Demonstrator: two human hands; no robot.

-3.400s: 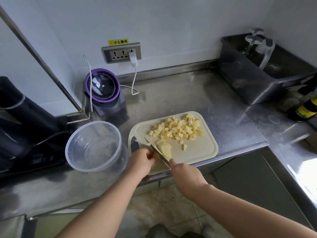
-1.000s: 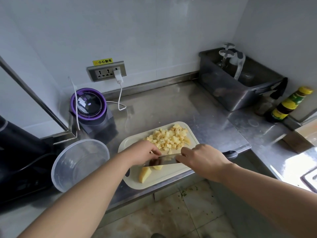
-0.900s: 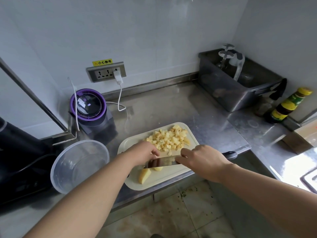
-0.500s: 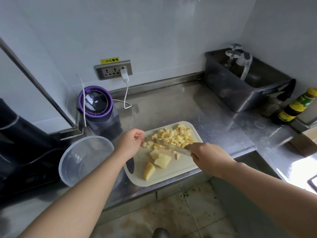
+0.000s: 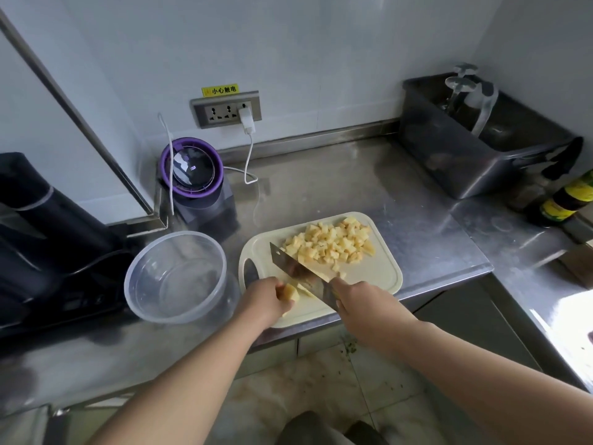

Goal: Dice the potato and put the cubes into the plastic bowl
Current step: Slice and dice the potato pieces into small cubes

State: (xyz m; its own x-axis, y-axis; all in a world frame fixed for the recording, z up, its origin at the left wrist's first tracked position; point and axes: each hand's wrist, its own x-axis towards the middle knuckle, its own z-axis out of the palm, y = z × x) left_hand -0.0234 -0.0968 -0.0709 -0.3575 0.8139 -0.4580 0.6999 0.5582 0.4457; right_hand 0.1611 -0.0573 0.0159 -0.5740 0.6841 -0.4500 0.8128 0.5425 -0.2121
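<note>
L hand (image 5: 269, 300) sits at the near-left edge of the board (image 5: 382, 277). Its fingers are curled over a potato chunk (image 5: 291, 293), pinning it down, and only the chunk's pale yellow end shows past the knuckles. R hand (image 5: 362, 303) is just right of it, wrapped tight round the knife handle, which the fist hides. The knife (image 5: 296, 269) blade runs out from the R hand up & to the left, passing just beyond the L fingertips, flat side showing, edge down by the chunk. Can't tell if the edge touches the potato. A thin slice or so lies betw. blade and chunk, partly hidden.

Cubes (image 5: 330, 244) lie in a loose heap on the board, ahead of the R hand & beyond the blade, w/ a couple of strays nearer the blade. Bowl (image 5: 176, 233), clear plastic, stands on the counter (image 5: 353, 187) left of the L hand, just beside the board's handle end, apart from the hand.

Farther out from the L hand there's a purple-ringed blender (image 5: 192, 170) by the wall. A white charger (image 5: 247, 120) is plugged in the socket (image 5: 226, 109) above it, cord trailing down. Well off to the right of the R hand are a grey tub (image 5: 465, 146) and a bottle (image 5: 568, 200) w/ yellow label.
</note>
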